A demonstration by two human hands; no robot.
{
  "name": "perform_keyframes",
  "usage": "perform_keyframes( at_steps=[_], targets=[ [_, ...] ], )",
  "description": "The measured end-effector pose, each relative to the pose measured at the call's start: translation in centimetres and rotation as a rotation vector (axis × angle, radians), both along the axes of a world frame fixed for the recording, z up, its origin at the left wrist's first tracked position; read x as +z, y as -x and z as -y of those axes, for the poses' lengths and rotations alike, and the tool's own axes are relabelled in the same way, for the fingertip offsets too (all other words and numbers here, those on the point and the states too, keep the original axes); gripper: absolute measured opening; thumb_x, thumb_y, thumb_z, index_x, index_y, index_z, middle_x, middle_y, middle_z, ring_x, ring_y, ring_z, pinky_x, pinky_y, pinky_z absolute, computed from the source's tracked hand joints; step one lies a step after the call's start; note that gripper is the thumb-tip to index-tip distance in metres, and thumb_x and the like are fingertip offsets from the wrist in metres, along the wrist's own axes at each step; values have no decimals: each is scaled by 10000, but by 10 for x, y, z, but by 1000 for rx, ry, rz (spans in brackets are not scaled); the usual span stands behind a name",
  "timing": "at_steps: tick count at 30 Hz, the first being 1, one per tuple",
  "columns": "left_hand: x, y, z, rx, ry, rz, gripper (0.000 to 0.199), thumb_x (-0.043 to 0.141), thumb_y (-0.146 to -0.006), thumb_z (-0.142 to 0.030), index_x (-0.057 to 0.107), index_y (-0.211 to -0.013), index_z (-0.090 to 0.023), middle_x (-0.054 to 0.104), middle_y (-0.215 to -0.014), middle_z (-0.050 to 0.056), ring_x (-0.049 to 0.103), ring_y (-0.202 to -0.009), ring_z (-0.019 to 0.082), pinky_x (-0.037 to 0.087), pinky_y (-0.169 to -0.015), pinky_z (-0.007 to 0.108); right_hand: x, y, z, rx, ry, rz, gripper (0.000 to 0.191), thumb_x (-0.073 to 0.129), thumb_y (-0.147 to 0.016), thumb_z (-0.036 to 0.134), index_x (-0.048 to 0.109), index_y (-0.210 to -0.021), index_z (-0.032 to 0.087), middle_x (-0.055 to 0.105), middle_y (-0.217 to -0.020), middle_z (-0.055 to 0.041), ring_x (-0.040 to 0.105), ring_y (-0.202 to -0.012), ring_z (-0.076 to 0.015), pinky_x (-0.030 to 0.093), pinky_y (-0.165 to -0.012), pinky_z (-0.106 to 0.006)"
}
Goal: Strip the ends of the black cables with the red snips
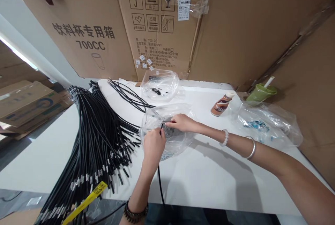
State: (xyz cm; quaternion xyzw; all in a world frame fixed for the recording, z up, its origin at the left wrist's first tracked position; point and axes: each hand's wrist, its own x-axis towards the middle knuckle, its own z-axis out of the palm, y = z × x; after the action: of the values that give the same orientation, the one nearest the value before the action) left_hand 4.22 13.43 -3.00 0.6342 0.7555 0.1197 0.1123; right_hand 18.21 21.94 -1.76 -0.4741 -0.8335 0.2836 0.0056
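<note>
My left hand (154, 142) is closed round a black cable (160, 183), whose end points up past the thumb and whose length hangs over the table's front edge. Just right of it, my right hand (182, 123) grips a small tool with a red handle (171, 122), its thin tip close to the cable end. Both hands are over an open clear plastic bag (183, 143) that holds a heap of small grey metal parts (169, 132). Whether the tool touches the cable is too small to tell.
A large bundle of black cables (91, 130) with a yellow strip (85, 202) covers the left side. Behind are loose cables (128, 94), another bag (167, 81) and cardboard boxes (162, 50). At right stand a bottle (221, 105), a green cup (260, 93) and a bag (282, 120).
</note>
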Motion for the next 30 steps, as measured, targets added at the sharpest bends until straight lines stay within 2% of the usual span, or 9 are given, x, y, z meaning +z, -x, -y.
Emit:
perform_keyframes(
  at_steps=[7, 12, 20, 24, 30],
  targets=[
    [3, -1, 0, 6, 3, 10, 338, 427, -928, -277, 705, -765, -176, 733, -782, 118, 667, -749, 259, 326, -596, 319, -3, 1, -2, 1, 6, 4, 522, 473, -908, 463, 374, -488, 169, 313, -475, 49, 281, -488, -85, 175, -511, -248],
    [1, -1, 0, 19, -11, 45, 338, 427, -925, -283, 706, -768, -174, 731, -782, 125, 661, -746, 264, 323, -601, 319, -2, 1, -1, -17, -2, -9, 529, 457, -907, 512, 397, -506, 173, 351, -482, 44, 316, -491, -90, 185, -510, -247],
    [-4, 2, -1, 36, -35, 212, 356, 404, -930, -263, 702, -759, -173, 728, -757, 93, 652, -732, 222, 359, -631, 287, -2, 2, 7, -50, -49, -55, 509, 428, -927, 489, 393, -530, 172, 396, -509, 36, 355, -511, -97, 196, -516, -246],
    [-7, 6, -2, 34, -40, 335, 420, 356, -950, -279, 709, -744, -184, 695, -649, 40, 625, -635, 177, 384, -629, 267, -6, 2, 14, -95, -86, -92, 487, 401, -932, 523, 465, -594, 179, 466, -562, 25, 407, -545, -111, 219, -530, -244],
    [-6, 6, -1, 54, -47, 425, 440, 339, -947, -282, 688, -696, -184, 602, -516, 10, 572, -531, 166, 383, -598, 270, -13, 5, 20, -105, -120, -125, 455, 412, -942, 503, 532, -647, 179, 535, -616, 9, 459, -583, -118, 236, -539, -236]
  ],
)
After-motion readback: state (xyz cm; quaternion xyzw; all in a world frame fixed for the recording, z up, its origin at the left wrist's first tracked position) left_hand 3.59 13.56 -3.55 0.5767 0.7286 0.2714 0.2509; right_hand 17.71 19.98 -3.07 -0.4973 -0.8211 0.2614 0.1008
